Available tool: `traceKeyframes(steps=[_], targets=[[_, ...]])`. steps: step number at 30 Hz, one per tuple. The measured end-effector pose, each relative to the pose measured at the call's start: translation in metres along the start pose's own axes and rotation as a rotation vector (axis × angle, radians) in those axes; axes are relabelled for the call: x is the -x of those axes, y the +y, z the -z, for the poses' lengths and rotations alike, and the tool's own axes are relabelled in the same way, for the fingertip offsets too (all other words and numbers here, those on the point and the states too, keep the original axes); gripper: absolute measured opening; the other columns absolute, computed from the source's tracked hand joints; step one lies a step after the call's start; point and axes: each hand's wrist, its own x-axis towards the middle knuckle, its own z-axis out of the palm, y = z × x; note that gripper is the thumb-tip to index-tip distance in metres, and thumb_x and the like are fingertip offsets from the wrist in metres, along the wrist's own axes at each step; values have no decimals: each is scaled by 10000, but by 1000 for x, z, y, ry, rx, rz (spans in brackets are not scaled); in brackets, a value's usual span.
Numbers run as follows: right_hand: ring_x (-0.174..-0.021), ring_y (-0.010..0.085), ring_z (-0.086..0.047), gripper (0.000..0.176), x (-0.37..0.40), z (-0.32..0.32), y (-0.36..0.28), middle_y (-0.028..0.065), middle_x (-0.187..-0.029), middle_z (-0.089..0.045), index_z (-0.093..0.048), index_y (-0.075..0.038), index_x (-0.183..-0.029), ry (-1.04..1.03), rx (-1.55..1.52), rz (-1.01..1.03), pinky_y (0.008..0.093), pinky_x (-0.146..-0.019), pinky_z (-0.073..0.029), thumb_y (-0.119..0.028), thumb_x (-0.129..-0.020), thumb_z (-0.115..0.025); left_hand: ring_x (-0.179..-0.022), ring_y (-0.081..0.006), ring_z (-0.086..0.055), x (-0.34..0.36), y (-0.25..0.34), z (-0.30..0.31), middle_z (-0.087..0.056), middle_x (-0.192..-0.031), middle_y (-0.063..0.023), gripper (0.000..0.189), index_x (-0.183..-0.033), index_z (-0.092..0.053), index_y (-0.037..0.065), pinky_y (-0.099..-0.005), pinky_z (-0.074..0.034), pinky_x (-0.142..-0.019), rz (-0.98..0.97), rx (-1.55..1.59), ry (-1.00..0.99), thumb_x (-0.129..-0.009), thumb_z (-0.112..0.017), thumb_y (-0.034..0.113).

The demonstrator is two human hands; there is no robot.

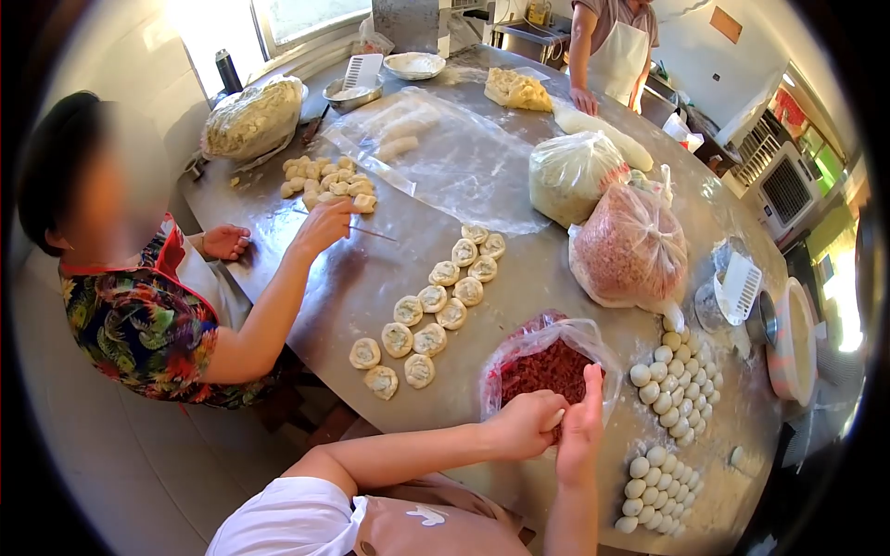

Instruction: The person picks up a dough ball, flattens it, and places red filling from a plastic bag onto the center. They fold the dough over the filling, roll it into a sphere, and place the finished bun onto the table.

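Observation:
My left hand (527, 424) is closed, its fingers curled against my right palm. A small pale bit shows at its fingertips, too small to make out as dough or a thumb tip. My right hand (581, 422) is upright with its fingers stretched out. Both hands are over the near edge of a plastic bag (607, 357) holding dark red chopped filling (547, 372). Right of them, round dough balls (681, 385) lie in a cluster, with a second group of dough balls (656, 491) nearer me. Left of the bag, flat round filled buns (432, 298) run in two rows.
A co-worker (158, 315) at the left holds a thin stick (373, 233) by dough pieces (329, 181). Bags of pink filling (630, 246) and pale filling (570, 176) stand across the metal table (357, 306). Plastic sheet (473, 176) covers dough rolls. Another person (616, 46) stands opposite.

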Motion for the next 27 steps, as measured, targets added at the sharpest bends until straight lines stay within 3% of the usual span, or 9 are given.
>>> traceKeyframes(steps=[4,5,11,14,18,22,23,26,27], targets=[[-1202,352,-503,307,4,10,-11,175,-1191,-605,-612,2,-1155,-89,419,165,489,-1129,-274,-125,-877,-645,-883,-333,-609,-1,-6,1,-608,-908,-155,248,-973,-631,24,-410,-503,-752,-57,81,146,-737,-676,85],[-1010,331,-585,171,2,5,-8,130,-969,-657,-670,-22,-980,35,437,252,481,-1055,-381,-82,-821,-688,-896,-330,-608,-1,-8,1,-615,-949,-165,276,-994,-633,21,-407,-503,-758,-66,73,127,-728,-678,79],[-970,300,-592,138,8,7,-18,94,-897,-652,-666,-49,-872,90,563,120,414,-886,-460,-54,-754,-737,-896,-357,-610,0,-6,-7,-631,-934,-166,254,-962,-638,13,-417,-500,-751,-149,70,329,-722,-678,87],[-932,295,-588,125,14,10,-12,95,-871,-640,-648,-48,-835,13,479,-51,395,-830,-468,-44,-746,-736,-836,-383,-615,4,-9,-5,-637,-872,-187,204,-892,-637,6,-436,-495,-713,26,18,20,-724,-682,112],[-878,299,-582,99,22,31,-10,112,-836,-619,-621,-33,-833,109,569,-16,388,-793,-470,-37,-775,-701,-758,-410,-603,12,11,4,-637,-842,-217,253,-805,-618,0,-448,-482,-647,141,89,-220,-879,-614,242],[-842,307,-578,58,51,84,35,128,-831,-605,-609,-12,-860,382,587,-215,386,-779,-469,-36,-826,-649,-819,-209,-631,12,14,10,-665,-916,-113,249,-1005,-638,33,-356,-500,-734,246,379,-245,-934,-597,268],[-833,308,-576,47,61,93,43,132,-833,-602,-606,-7,-866,426,576,-299,386,-775,-468,-35,-840,-634,-931,-102,-577,12,16,12,-645,-1036,-46,251,-1119,-626,68,-298,-494,-795,146,489,-144,-953,-589,252],[-768,290,-545,35,92,94,59,140,-783,-569,-596,10,-878,279,928,-66,368,-714,-450,-23,-876,-587,-833,-130,-609,2,17,11,-668,-1010,-39,240,-1097,-637,54,-287,-506,-726,237,876,-19,-968,-554,239],[-779,312,-554,70,98,85,60,155,-818,-584,-611,15,-929,331,882,2,393,-706,-452,-25,-874,-592,-758,-96,-583,0,13,9,-659,-920,-21,279,-996,-650,57,-250,-492,-689,282,935,-20,-997,-524,306]])
